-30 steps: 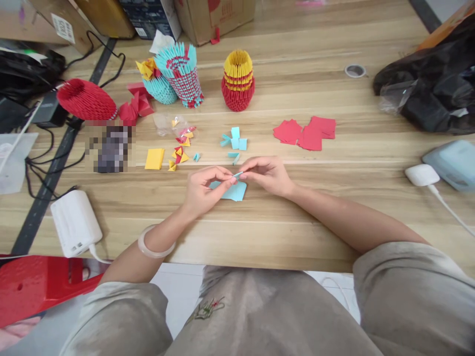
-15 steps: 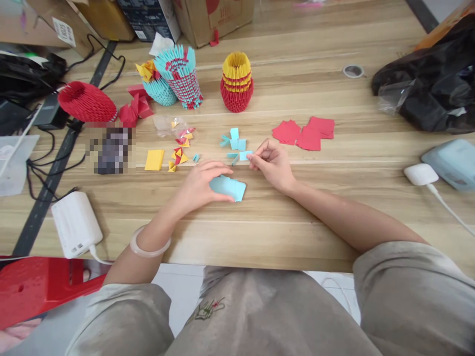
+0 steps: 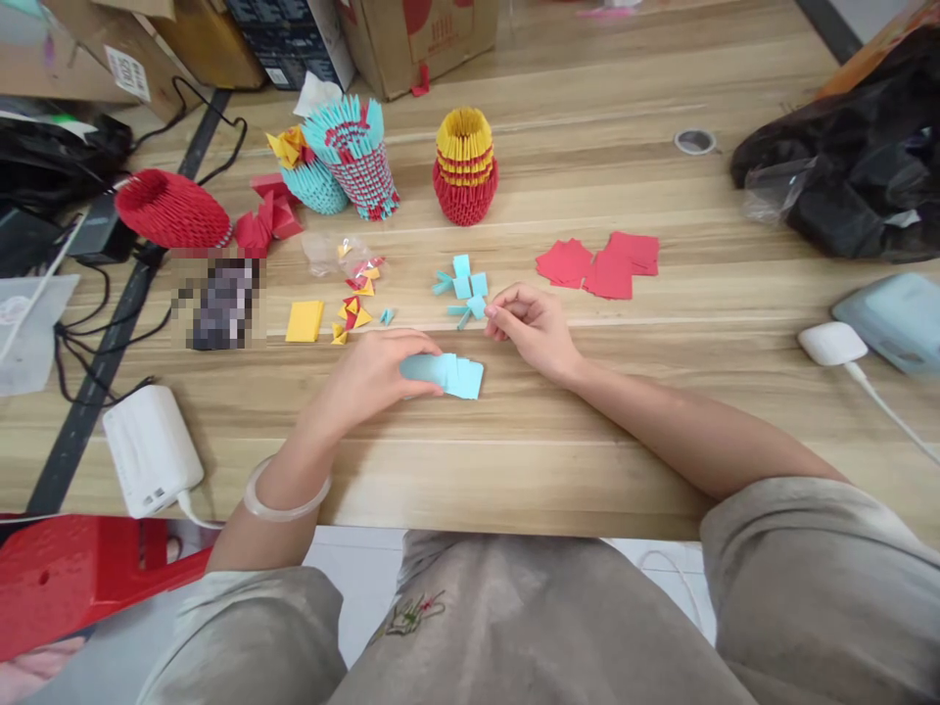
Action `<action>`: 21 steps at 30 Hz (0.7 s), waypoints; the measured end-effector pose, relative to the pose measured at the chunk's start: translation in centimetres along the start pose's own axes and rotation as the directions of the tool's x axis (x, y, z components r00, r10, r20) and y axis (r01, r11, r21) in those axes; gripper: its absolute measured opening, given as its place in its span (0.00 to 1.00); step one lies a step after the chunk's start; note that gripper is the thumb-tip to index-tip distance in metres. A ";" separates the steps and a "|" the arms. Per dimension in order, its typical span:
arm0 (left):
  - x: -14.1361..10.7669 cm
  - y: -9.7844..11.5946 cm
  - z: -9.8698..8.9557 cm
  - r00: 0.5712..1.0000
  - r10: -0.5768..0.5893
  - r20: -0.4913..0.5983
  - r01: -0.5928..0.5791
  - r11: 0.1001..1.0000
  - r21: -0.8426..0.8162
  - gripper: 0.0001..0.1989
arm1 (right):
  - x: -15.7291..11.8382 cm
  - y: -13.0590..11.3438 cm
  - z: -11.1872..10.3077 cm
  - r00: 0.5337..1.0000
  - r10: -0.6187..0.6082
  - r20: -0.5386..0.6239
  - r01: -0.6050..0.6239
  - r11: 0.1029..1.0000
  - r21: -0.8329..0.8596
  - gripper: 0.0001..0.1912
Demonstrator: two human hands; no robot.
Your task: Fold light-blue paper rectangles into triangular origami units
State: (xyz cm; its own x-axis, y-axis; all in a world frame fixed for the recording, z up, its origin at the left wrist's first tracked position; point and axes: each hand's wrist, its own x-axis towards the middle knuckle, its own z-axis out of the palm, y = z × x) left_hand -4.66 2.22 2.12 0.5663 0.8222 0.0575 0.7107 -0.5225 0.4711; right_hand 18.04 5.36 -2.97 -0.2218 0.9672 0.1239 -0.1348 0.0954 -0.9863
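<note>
My left hand (image 3: 371,377) curls around a fanned stack of light blue paper rectangles (image 3: 462,378), thumb along the near side and fingers along the far side. The stack lies on the table, its left part hidden by the hand. My right hand (image 3: 533,328) is pinched, thumb against forefinger, at the right edge of a folded light blue paper piece (image 3: 477,307). That piece rests on a small cluster of other folded blue pieces (image 3: 461,286). Red paper rectangles (image 3: 609,272) lie beyond my right hand.
A yellow paper stack (image 3: 304,321) and small red and yellow folded pieces (image 3: 353,313) lie left. Farther back stand a yellow-and-red paper vase (image 3: 465,176) and a blue-and-red one (image 3: 367,171). A white power bank (image 3: 152,450) is near left, a black bag (image 3: 852,157) far right.
The folded blue piece at my right fingertips has shifted left and turned, now lying against the cluster. My left hand has slid slightly left, showing more of the fanned stack.
</note>
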 end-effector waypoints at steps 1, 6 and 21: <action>0.0 0.1 -0.1 1.000 -0.002 -0.018 0.002 1.000 -0.002 0.17 | 0.0 0.0 0.0 1.000 -0.001 0.003 0.001 1.000 -0.002 0.15; 0.1 0.7 -0.4 0.994 -0.032 -0.101 0.028 0.999 -0.047 0.14 | 0.0 0.0 0.0 1.000 0.002 0.005 -0.002 1.000 -0.011 0.15; 0.8 3.1 1.5 0.872 -0.448 -0.198 0.122 0.590 -0.798 0.12 | -1.8 -1.1 0.7 0.968 -0.029 0.248 0.043 0.998 -0.053 0.16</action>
State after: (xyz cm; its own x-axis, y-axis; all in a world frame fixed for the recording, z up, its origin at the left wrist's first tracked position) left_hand -1.40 0.99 2.32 0.0926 0.9956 0.0136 0.1553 -0.0279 0.9875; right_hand 17.92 3.34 -2.01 -0.4501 0.8756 0.1752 -0.0927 0.1493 -0.9844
